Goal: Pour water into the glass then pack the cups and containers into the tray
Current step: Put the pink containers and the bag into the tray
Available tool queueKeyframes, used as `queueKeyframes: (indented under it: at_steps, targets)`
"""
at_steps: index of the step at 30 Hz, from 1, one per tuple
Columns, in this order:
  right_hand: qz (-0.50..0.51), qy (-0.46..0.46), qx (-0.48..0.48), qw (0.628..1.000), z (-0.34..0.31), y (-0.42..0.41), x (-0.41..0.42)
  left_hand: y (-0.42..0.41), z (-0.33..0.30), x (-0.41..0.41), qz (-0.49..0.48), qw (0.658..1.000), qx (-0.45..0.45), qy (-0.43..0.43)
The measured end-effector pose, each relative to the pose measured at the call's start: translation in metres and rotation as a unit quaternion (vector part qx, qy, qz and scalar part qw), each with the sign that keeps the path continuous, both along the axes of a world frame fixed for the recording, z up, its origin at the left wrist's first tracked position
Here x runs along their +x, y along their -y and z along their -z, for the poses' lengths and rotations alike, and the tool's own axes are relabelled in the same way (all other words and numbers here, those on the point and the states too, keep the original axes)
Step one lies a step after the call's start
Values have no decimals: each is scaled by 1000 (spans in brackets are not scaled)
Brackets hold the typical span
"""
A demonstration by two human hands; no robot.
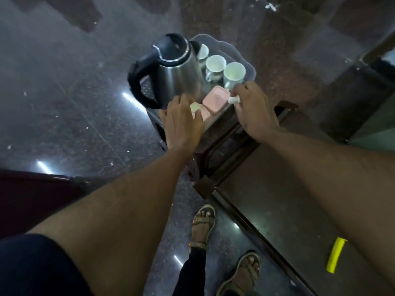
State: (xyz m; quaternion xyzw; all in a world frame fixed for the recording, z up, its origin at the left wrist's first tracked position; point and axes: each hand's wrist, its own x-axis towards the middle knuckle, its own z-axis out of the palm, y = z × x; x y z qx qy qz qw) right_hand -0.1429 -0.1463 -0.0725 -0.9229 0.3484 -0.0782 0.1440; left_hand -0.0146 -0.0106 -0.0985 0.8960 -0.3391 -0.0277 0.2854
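A translucent tray (249,68) rests on the far corner of a dark wooden table (277,189). On it stand a steel kettle (179,75) with a black handle, three white cups (215,64) in a row behind it, and two pink lidded containers (215,98) at the near edge. My left hand (181,120) is closed over a pale handle at the tray's near left end. My right hand (254,110) grips a white handle (232,100) at the near right end. No glass is in view.
A yellow cylinder (335,256) lies on the table near my right forearm. My sandalled feet (202,225) stand on the polished dark stone floor (64,103) beside the table edge. A dark red seat (32,195) is at the left.
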Motion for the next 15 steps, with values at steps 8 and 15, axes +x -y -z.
queueKeyframes:
  at_steps: [8,15]
  targets:
    - [-4,-24,-2,1000,19,7,72,-25,26,35,-78,995,66,3]
    - [19,-31,20,999,36,17,96,-22,31,49,-76,993,90,-22]
